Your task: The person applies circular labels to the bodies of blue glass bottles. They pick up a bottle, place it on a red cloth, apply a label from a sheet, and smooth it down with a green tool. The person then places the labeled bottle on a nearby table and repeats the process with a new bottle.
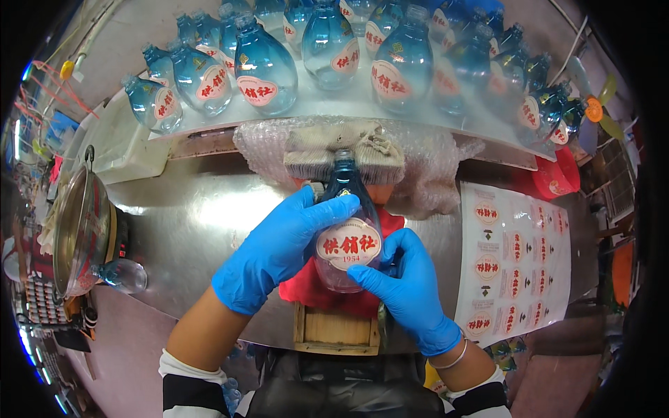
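A blue-tinted glass bottle stands tilted in front of me, its neck pointing away, with an oval white label with red print on its front. My left hand, in a blue glove, grips the bottle's left side, thumb lying across its shoulder above the label. My right hand, also gloved in blue, holds the lower right side, its thumb on the label's bottom edge. The fingers behind the glass are mostly hidden. Under the bottle lies a red cloth, and its neck is by a folded, ribbed pale cloth.
Several labelled blue bottles stand on a pale raised shelf. A sheet of labels lies at the right of the metal table. Bubble wrap covers the shelf's edge. At left are a metal basin and a clear bottle lying down.
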`<state>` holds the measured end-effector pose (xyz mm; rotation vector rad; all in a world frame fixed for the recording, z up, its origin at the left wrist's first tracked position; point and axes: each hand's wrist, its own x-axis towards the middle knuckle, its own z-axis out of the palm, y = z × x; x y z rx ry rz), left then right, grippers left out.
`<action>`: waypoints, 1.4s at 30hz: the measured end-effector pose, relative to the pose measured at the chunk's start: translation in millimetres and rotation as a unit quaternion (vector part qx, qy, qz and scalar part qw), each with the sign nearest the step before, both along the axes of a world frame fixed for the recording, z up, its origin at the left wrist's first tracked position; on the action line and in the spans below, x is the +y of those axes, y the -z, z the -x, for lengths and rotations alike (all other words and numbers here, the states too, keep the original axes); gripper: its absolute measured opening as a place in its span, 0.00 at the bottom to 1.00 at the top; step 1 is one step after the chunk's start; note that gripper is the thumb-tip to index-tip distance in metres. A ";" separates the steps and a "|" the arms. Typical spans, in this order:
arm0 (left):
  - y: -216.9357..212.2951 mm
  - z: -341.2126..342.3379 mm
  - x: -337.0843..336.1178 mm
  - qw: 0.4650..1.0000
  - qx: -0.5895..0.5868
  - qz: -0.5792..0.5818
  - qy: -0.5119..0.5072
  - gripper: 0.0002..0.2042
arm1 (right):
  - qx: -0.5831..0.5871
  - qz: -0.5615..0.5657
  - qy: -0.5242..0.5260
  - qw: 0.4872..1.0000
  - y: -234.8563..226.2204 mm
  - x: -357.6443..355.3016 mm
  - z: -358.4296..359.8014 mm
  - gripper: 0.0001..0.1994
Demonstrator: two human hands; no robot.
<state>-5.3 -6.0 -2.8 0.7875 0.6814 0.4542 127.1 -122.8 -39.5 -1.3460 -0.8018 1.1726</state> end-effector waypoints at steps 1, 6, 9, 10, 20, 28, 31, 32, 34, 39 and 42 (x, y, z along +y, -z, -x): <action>0.4 0.2 1.0 1.000 -0.005 -0.001 0.007 0.15 | -0.013 -0.003 0.003 1.000 0.2 -0.1 0.0 0.22; 3.2 0.2 -3.1 0.999 -0.026 -0.023 -0.017 0.15 | 0.009 -0.040 -0.005 0.999 2.8 -2.3 -3.2 0.20; 28.1 14.7 -3.7 0.994 -0.031 -0.097 -0.030 0.24 | 0.072 0.020 -0.023 0.997 -4.8 -3.1 -12.3 0.13; 36.2 21.8 -12.9 0.986 -0.018 -0.163 -0.040 0.27 | 0.089 0.053 -0.030 0.994 -5.8 -3.9 -15.5 0.12; 30.0 15.8 -20.4 0.991 -0.042 -0.109 -0.061 0.28 | 0.063 0.009 -0.019 0.998 -3.9 -5.3 -8.3 0.13; 22.8 9.2 -14.8 0.994 -0.041 -0.093 -0.050 0.19 | 0.015 -0.009 -0.006 1.000 -1.9 -2.4 0.4 0.16; 25.3 14.0 -18.1 0.986 -0.026 -0.164 -0.035 0.25 | 0.055 0.034 -0.017 0.998 -6.8 -2.4 -5.2 0.15; 30.2 20.4 -17.0 0.978 -0.008 -0.209 -0.017 0.27 | 0.074 0.057 -0.019 0.995 -8.4 -3.1 -9.0 0.15; 34.5 29.0 -22.3 0.970 -0.013 -0.245 0.002 0.32 | 0.084 0.054 -0.033 0.994 -5.6 -3.2 -13.5 0.15; 33.5 34.6 -35.3 0.975 -0.056 -0.217 0.015 0.42 | 0.087 -0.022 -0.040 0.995 4.7 -2.5 -11.3 0.14; 36.0 34.1 -35.9 0.975 -0.061 -0.214 0.010 0.43 | 0.098 -0.023 -0.042 0.994 5.6 -2.2 -12.2 0.14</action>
